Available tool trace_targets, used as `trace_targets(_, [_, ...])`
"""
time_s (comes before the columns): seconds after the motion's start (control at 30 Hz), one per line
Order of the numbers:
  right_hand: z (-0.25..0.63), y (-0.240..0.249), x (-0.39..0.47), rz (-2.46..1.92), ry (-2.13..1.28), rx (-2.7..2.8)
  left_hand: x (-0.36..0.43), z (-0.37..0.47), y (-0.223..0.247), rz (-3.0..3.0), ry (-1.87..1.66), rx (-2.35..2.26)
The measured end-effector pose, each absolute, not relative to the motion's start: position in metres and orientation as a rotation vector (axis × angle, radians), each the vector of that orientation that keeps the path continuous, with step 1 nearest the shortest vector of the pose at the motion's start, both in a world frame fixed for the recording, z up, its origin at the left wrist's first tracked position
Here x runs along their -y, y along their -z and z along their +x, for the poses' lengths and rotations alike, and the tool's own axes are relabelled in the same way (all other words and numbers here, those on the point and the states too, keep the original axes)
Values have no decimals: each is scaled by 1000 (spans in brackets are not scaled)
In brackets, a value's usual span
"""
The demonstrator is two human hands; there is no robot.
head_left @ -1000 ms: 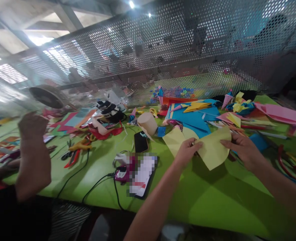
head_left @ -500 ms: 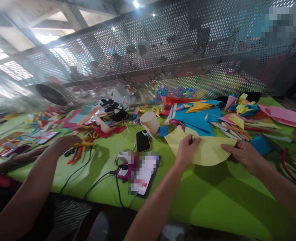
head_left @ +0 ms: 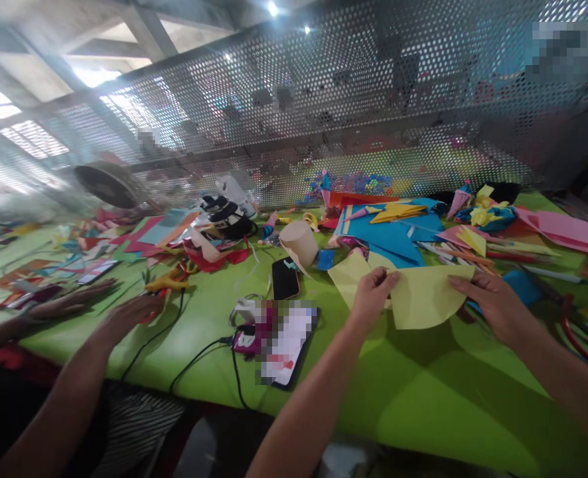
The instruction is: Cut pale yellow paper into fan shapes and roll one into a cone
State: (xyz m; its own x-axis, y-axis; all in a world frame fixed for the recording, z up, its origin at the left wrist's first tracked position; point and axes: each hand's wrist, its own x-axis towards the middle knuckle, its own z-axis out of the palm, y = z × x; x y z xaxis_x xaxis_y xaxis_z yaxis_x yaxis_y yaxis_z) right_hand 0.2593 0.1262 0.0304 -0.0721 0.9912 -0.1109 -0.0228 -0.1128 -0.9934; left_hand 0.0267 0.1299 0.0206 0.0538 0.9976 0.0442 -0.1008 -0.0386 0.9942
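Note:
A pale yellow paper [head_left: 423, 299] is held up between my two hands, above the green table [head_left: 423, 411]. My left hand [head_left: 373, 292] pinches its left part between thumb and fingers. My right hand [head_left: 483, 295] grips the upper right corner. Another pale yellow piece [head_left: 348, 279] shows to the left of my left hand; whether it belongs to the same sheet I cannot tell. Behind my hands lie blue sheets [head_left: 398, 242] with a folded yellow piece [head_left: 398, 212] on them.
Left of my arm lie a lit phone [head_left: 291, 348], a dark phone [head_left: 285, 279], a glue gun [head_left: 247, 340] with cables and a paper roll [head_left: 298, 243]. Another person's hand [head_left: 129, 315] is near yellow-handled pliers [head_left: 167, 280]. Pencils [head_left: 458, 259] lie at the right.
The yellow paper has shifted in my hands, its lower edge now more angular, and my right hand has moved slightly right. The other person's hand has come down and toward the table.

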Motion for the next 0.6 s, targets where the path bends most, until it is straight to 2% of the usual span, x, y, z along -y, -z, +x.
trace_targets(0.33, [264,-46,-123,-1239,-1402,1034,-123,25,-21,1508,-690,-924])
trace_targets(0.6, [263,-41,-122,-1281,-1472,1153,-129,25,-15,1429,-813,-965])
